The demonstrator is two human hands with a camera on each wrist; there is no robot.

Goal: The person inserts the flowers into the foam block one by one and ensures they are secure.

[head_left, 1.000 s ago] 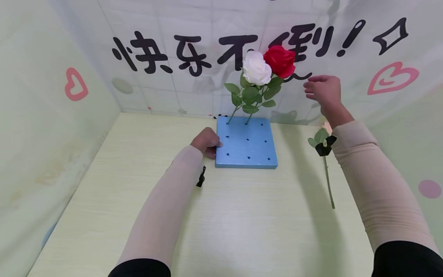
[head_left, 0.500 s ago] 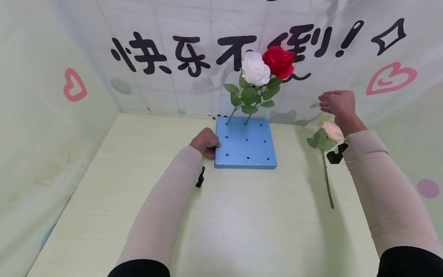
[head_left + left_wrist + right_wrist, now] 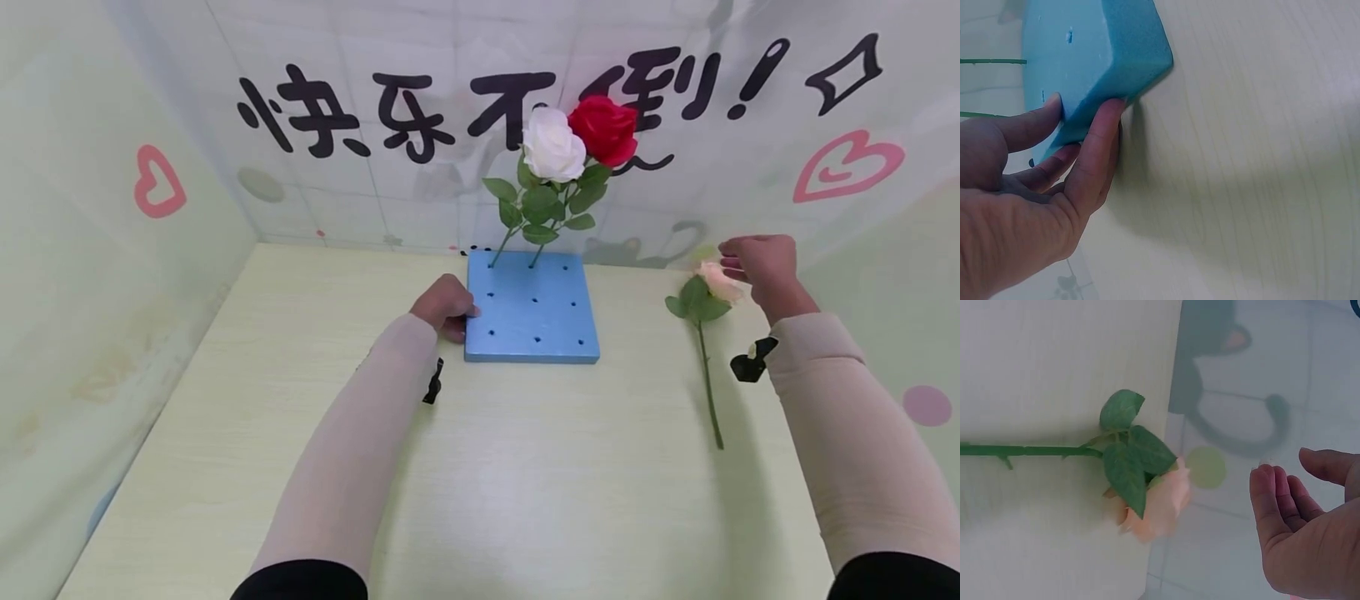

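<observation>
A square blue foam block (image 3: 513,321) with rows of small holes lies on the table near the back wall. My left hand (image 3: 447,307) grips its left edge; in the left wrist view the thumb (image 3: 1032,127) presses on the holed face and the fingers lie along the side. A white rose (image 3: 555,148) and a red rose (image 3: 603,132) stand in the block's back holes. At the right lies a pale pink rose (image 3: 1163,506), its green stem toward me. Just beyond its bloom hovers my right hand (image 3: 767,265), fingers loosely bent and holding nothing.
The pale wooden table (image 3: 525,483) meets a printed white cloth (image 3: 420,200) with black characters close behind the block. Cloth sides with heart prints rise at left and right. Small black clips (image 3: 752,362) sit at the wrists.
My right hand has moved right and down, away from the standing roses and over to the lying pink rose, whose bloom now shows. The left hand stays on the foam block.
</observation>
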